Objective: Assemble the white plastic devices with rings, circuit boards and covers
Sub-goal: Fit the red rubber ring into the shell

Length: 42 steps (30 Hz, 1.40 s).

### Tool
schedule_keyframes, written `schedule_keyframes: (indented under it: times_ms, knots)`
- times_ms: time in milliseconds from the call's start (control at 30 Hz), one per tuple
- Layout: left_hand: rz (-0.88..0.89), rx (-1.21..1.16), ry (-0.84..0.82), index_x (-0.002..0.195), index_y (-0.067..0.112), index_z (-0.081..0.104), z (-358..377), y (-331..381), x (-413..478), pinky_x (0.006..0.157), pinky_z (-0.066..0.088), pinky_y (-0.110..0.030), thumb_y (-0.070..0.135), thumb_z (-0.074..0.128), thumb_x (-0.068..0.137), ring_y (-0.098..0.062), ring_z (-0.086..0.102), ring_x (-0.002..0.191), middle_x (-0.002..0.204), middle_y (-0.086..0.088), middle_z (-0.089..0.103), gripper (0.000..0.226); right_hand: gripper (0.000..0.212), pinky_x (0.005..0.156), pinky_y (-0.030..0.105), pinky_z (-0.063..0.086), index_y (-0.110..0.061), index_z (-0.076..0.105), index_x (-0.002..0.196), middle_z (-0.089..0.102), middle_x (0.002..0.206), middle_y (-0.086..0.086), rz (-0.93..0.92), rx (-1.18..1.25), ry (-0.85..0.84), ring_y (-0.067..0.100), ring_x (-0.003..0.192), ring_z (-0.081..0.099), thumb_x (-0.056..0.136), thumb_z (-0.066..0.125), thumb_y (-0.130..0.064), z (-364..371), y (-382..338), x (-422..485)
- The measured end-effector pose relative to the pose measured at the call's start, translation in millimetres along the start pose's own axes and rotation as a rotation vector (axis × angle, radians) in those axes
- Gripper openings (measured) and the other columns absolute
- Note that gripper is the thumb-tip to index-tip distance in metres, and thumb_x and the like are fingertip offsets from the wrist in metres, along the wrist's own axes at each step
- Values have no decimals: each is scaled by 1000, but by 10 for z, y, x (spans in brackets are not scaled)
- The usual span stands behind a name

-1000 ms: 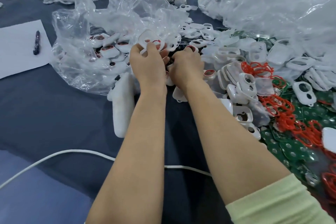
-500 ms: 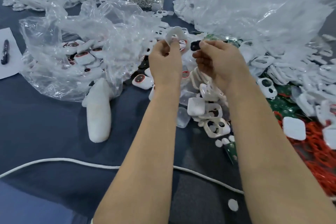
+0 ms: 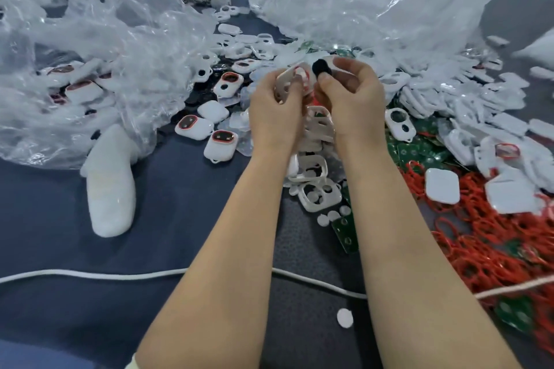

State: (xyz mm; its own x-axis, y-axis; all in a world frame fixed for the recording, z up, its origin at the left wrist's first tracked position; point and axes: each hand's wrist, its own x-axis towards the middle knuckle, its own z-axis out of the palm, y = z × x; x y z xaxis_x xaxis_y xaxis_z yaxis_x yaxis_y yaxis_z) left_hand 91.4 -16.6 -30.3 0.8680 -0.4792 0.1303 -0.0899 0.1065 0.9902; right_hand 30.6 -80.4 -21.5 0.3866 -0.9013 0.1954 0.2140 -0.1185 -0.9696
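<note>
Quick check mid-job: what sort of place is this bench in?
Likely a small hand-assembly workshop: loose heaps of white shells, red rings and green boards lie on the table beside clear bags of parts. The left hand grips a shell; the right hand pinches a black disc.

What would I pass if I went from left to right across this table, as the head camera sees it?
A clear plastic bag → white oblong lump → finished devices → left hand holding a white shell → right hand pinching a black disc → red rings.
</note>
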Motion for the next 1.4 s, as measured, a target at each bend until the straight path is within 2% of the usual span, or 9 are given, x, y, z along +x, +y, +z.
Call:
schedule_keyframes:
  times_ms: [200,467,633,733,867,1033,1133,1233,1400]
  knots:
    - [37,-11,0,89,17,66,28,-39,39,77,52,-46,18,50,99,-25,59,74,79,-5,66,19,17,69,25,55,-17,64,84,65,79,3,18,40,18,15,73,66,87,62,0,-5,20,6]
    - [-3,-142,21,91,14,58,-2,-60,74,71,53,-31,11,53,97,-16,61,70,79,-2,63,9,10,70,30,58,-9,57,95,66,86,13,-36,36,22,15,70,69,94,53,0,25,14,-22]
    - [20,-47,3,95,11,58,16,-55,47,87,55,-49,5,56,92,-34,67,93,97,-19,68,7,23,83,37,55,-20,66,104,66,94,0,-184,-229,26,13,82,64,94,51,-5,20,-15,-41]
    - [79,26,-4,104,7,61,14,-37,15,83,55,-46,5,56,91,-30,67,88,93,-12,69,14,22,83,27,52,-11,60,114,61,90,-6,-262,-333,24,9,83,60,93,55,-8,30,-25,-59]
    - [144,91,-30,99,17,59,16,-24,-31,66,50,-25,3,54,91,-11,60,68,76,7,62,17,11,82,28,50,-4,62,100,64,91,2,-343,-440,23,13,85,61,91,59,-9,9,-22,-49]
    - [131,66,-108,96,23,57,22,21,-82,62,45,-20,7,53,93,-7,58,63,78,0,66,17,15,74,3,39,-11,70,97,56,98,0,-386,-508,-1,6,82,55,89,59,-5,-15,-11,-49]
    - [108,48,-132,98,21,58,20,21,-78,65,51,-32,10,52,95,-11,60,63,78,-3,67,13,16,76,9,44,-21,69,96,51,104,1,-311,-440,-15,12,87,56,90,60,-9,-33,-16,-34]
    - [63,-4,-158,105,11,60,12,30,-76,85,55,-48,10,52,96,-25,69,88,94,-12,71,12,17,80,27,53,-23,59,104,55,102,3,-247,-384,-52,15,86,59,90,63,-15,-49,-24,-29]
    - [52,-24,-153,101,10,60,-3,38,-65,86,56,-46,7,52,95,-20,69,84,90,-10,70,11,15,81,35,56,-15,60,100,67,95,5,-89,-260,-122,18,90,66,88,68,-20,-110,-18,5]
